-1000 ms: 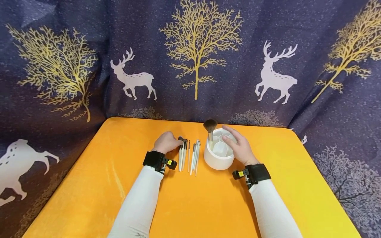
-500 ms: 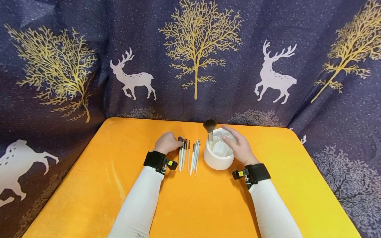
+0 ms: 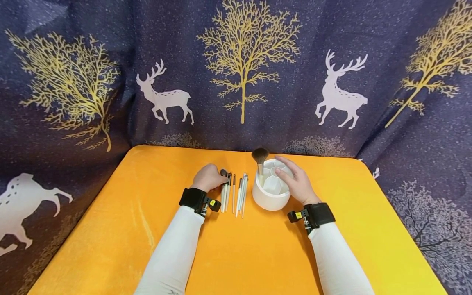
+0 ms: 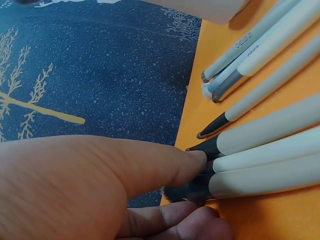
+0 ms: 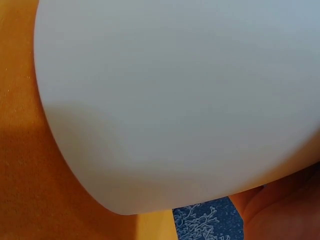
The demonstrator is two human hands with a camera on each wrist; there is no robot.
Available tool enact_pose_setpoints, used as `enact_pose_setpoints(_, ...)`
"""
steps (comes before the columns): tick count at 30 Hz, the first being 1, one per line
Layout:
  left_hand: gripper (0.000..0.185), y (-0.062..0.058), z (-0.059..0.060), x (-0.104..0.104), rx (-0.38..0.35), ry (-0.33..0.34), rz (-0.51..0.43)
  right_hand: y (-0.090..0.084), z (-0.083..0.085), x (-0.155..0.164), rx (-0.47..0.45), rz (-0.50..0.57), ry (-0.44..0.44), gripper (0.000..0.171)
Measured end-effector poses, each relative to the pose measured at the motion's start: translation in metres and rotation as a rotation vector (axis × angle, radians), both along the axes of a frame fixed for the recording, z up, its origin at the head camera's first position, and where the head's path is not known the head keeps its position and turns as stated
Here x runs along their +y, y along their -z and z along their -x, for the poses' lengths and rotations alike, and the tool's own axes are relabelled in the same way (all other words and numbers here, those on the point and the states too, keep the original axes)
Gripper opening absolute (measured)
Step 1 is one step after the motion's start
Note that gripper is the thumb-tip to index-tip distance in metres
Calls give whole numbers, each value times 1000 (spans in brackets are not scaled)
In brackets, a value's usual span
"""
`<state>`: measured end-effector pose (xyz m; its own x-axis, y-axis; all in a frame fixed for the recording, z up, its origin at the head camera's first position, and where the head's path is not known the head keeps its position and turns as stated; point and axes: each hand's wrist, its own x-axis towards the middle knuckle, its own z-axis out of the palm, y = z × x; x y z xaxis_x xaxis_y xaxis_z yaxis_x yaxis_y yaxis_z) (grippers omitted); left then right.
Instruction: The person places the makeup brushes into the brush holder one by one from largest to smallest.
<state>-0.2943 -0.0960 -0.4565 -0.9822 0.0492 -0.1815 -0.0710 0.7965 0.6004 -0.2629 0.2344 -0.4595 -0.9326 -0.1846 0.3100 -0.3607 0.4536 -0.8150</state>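
Several makeup brushes (image 3: 241, 197) with pale handles lie side by side on the table, bristle ends away from me. My left hand (image 3: 208, 178) is at the bristle end of the leftmost ones. In the left wrist view its thumb (image 4: 165, 162) lies across the dark heads, with curled fingers below, pinching a makeup brush (image 4: 265, 181); the exact contact is partly hidden. My right hand (image 3: 300, 186) holds a round white brush holder (image 3: 271, 202) by its right side, thumb over the rim. A large fluffy makeup brush (image 3: 260, 156) stands bristles up in the holder's left part.
The holder has several inner compartments. An orange cloth covers the table (image 3: 243, 258). Its far edge meets a dark blue curtain (image 3: 214, 135) printed with deer and trees. White wall of the holder fills most of the right wrist view.
My left hand has shifted very slightly to the right at the brush heads. The right hand, the holder and the standing brush have stayed in place.
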Motion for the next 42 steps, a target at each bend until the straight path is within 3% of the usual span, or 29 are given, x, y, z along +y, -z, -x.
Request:
enact_pose_setpoints(16,33,-1,0,1,-3,0,-3,-1,0,0,-4,5,1,54)
enact_pose_setpoints(42,33,0,-1,0,-17,-21,-88,0,1,0,16,-12,-3,53)
